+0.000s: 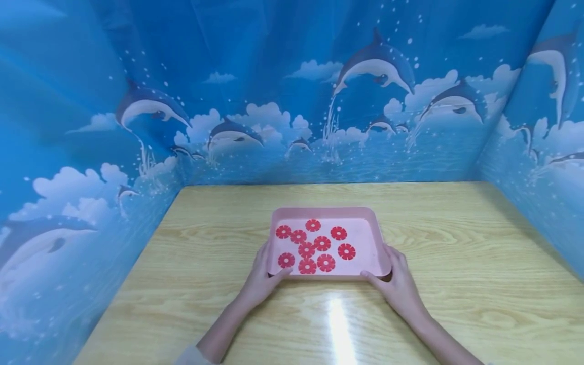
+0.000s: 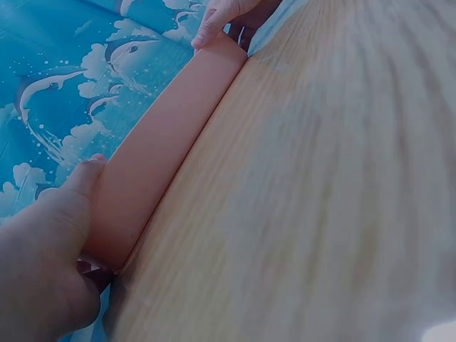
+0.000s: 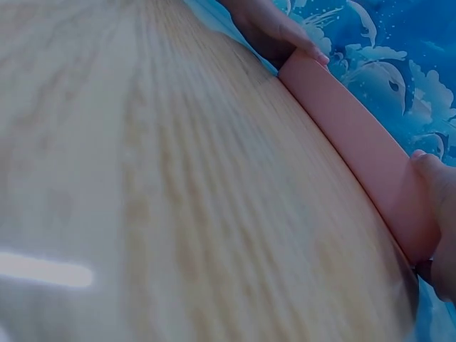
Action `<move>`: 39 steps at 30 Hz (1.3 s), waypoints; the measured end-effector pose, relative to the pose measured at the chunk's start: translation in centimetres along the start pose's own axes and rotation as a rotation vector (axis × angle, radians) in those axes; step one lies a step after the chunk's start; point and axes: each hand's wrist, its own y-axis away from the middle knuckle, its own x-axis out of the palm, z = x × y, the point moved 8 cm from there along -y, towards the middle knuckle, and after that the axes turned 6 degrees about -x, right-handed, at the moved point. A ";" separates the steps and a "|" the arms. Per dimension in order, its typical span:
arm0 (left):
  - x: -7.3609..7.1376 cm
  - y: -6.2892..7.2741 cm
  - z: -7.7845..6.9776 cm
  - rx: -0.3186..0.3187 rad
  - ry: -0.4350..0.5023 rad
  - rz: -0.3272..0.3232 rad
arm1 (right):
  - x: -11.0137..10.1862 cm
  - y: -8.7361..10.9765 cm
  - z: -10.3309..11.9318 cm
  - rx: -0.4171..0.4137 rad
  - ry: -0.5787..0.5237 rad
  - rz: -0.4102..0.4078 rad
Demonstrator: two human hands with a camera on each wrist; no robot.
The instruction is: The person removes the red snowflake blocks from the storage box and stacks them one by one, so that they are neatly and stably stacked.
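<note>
A shallow pink tray (image 1: 365,246) lies in the middle of the head view, low over the wood-grain table. Several red notched discs (image 1: 322,243), each with a hole in its centre, lie flat on its floor, mostly toward the left and middle. My left hand (image 1: 263,276) grips the tray's near left corner, thumb over the front rim. At the near right corner my right hand (image 1: 398,284) holds it the same way. Both wrist views show the tray's front wall (image 2: 160,149) stretched between the two hands, its bottom edge along the tabletop; the discs are hidden there.
The pale wood-grain table (image 1: 205,228) spreads around the tray on every side. A blue sheet with dolphins and clouds (image 1: 274,126) stands as a wall behind and at both sides. A light reflection (image 1: 341,329) shines on the near tabletop.
</note>
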 end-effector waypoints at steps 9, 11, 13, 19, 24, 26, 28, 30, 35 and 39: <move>-1.1 0.9 0.3 0.013 0.001 -0.006 | 0.7 0.5 0.8 -0.010 0.011 0.005; -1.3 1.1 0.4 0.024 -0.001 -0.005 | 0.9 0.6 0.9 -0.014 0.014 0.007; -1.5 1.3 0.4 0.036 0.003 -0.005 | 1.1 0.7 0.9 -0.013 0.012 0.009; -1.9 1.9 0.4 0.012 0.015 0.001 | 1.5 1.0 1.4 -0.001 0.002 0.019; -2.2 1.9 1.0 0.018 0.019 0.000 | 1.6 1.1 1.8 -0.006 0.011 0.018; -2.3 2.0 1.0 0.030 0.028 0.000 | 1.7 1.2 1.8 -0.008 0.017 0.019; -2.4 2.0 1.0 0.032 0.025 0.001 | 1.8 1.2 1.9 -0.007 0.022 0.023; -2.5 2.1 1.1 0.028 0.017 0.001 | 1.9 1.3 2.0 -0.011 0.026 0.025; -2.6 2.1 1.2 0.007 -0.007 -0.001 | 2.0 1.4 2.3 -0.021 0.033 0.022; -2.6 2.0 1.2 -0.008 -0.022 0.001 | 1.8 1.4 2.6 -0.043 0.047 0.011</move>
